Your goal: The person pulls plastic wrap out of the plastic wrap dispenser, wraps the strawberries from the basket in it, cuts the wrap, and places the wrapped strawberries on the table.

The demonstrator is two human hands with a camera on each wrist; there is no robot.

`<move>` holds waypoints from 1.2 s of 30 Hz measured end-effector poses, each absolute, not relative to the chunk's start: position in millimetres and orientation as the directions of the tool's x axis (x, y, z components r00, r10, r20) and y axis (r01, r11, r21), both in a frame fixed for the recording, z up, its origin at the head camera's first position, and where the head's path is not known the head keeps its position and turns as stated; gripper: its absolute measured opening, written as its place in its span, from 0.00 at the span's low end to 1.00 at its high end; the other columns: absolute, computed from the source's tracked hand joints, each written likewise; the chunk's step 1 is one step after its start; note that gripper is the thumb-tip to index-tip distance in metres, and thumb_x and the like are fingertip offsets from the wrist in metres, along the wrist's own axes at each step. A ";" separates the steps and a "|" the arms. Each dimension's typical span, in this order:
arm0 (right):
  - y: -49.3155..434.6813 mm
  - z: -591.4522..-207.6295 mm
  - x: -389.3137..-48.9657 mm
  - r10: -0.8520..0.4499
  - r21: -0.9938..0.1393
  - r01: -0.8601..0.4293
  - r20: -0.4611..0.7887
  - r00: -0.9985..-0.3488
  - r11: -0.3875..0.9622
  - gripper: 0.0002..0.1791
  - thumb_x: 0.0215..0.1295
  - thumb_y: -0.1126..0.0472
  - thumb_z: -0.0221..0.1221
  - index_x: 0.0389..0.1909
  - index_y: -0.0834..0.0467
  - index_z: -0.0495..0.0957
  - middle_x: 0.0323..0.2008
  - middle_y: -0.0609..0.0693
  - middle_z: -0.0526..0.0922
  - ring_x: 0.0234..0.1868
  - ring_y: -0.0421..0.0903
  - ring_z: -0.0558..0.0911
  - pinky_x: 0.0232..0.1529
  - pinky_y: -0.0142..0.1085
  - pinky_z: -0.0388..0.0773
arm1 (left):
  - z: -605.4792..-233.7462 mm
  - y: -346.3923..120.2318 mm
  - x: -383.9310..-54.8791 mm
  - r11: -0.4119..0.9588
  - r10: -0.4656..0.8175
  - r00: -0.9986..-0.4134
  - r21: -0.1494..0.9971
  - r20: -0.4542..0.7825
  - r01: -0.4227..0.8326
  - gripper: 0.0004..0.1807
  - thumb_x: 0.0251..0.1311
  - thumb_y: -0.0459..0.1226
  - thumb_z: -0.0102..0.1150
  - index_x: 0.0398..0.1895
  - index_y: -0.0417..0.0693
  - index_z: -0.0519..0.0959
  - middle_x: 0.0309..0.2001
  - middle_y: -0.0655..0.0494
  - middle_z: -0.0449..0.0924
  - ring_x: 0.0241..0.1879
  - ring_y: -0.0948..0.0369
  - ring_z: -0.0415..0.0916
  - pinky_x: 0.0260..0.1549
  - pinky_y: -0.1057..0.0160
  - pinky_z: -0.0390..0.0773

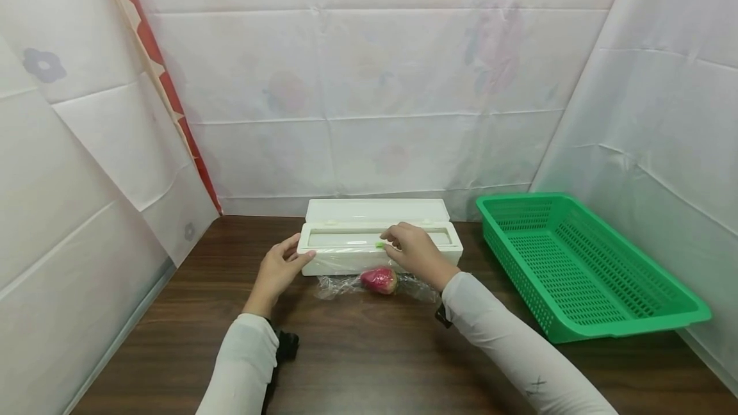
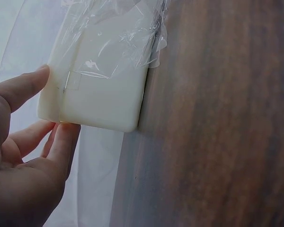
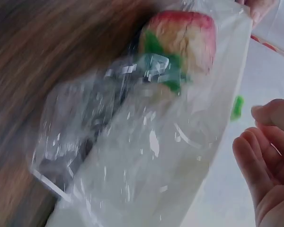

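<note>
A white cling film dispenser [image 1: 331, 265] lies lengthwise on the table, its lid [image 1: 377, 210] raised at the back. My left hand [image 1: 279, 272] grips its left end, with the thumb on the front edge and the fingers at the end face [image 2: 92, 101]. Clear cling film [image 3: 128, 151] hangs over the front and spreads on the table. Against the front lies a red-pink fruit [image 1: 379, 280] under the film, with green patches at its pale end. Over the dispenser, my right hand [image 1: 416, 252] has loosely bent fingers beside a small green slider [image 3: 237, 108], apart from it in the right wrist view.
A green plastic basket [image 1: 625, 325] with slotted sides stands on the right of the dark wooden table [image 1: 369, 364]. Pale printed sheets [image 1: 375, 82] hang behind and at both sides. Each wrist wears a black strap.
</note>
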State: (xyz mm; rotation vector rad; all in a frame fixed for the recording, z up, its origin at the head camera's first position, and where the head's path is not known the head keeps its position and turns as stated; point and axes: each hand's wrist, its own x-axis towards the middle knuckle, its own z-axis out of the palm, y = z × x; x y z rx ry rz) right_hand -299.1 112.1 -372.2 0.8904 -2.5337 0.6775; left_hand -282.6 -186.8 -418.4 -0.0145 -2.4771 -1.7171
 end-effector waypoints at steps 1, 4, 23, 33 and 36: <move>109.9 -372.7 -299.5 -0.480 -0.319 -0.653 0.475 -0.737 0.687 0.06 0.65 0.64 0.66 0.42 0.61 0.84 0.36 0.51 0.83 0.36 0.44 0.83 0.39 0.35 0.82 | -418.4 -186.9 -282.7 0.353 -0.063 -0.992 0.932 0.111 0.082 0.40 0.65 0.45 0.67 0.75 0.39 0.62 0.67 0.36 0.69 0.66 0.46 0.69 0.61 0.54 0.72; 104.6 -374.2 -300.2 -0.467 -0.311 -0.628 0.457 -0.757 0.713 0.08 0.64 0.59 0.69 0.38 0.59 0.85 0.32 0.49 0.82 0.34 0.43 0.81 0.36 0.35 0.81 | -418.5 -186.7 -283.1 0.351 -0.053 -0.992 0.932 0.115 0.089 0.40 0.65 0.45 0.67 0.75 0.39 0.62 0.67 0.36 0.69 0.66 0.46 0.69 0.61 0.54 0.71; 101.2 -384.9 -302.1 -0.444 -0.191 -0.604 0.517 -0.732 0.774 0.09 0.59 0.57 0.73 0.34 0.55 0.84 0.30 0.47 0.83 0.31 0.42 0.82 0.31 0.36 0.81 | -418.6 -186.8 -283.2 0.346 -0.060 -0.992 0.935 0.111 0.084 0.40 0.65 0.45 0.67 0.75 0.38 0.62 0.67 0.36 0.67 0.67 0.46 0.68 0.61 0.55 0.71; 99.2 -387.6 -299.9 -0.453 -0.159 -0.612 0.537 -0.712 0.775 0.07 0.60 0.58 0.72 0.38 0.51 0.86 0.36 0.44 0.86 0.34 0.41 0.83 0.29 0.36 0.81 | -418.2 -185.7 -283.0 0.347 -0.082 -0.992 0.935 0.100 0.066 0.40 0.64 0.45 0.68 0.75 0.39 0.63 0.66 0.37 0.64 0.66 0.46 0.68 0.62 0.55 0.71; 98.2 -388.0 -299.6 -0.464 -0.144 -0.620 0.539 -0.702 0.771 0.07 0.61 0.58 0.72 0.39 0.50 0.86 0.38 0.43 0.87 0.35 0.41 0.83 0.28 0.36 0.81 | -419.0 -186.4 -282.9 0.349 -0.090 -0.991 0.935 0.095 0.058 0.40 0.64 0.45 0.68 0.75 0.39 0.63 0.66 0.38 0.64 0.66 0.47 0.68 0.62 0.56 0.71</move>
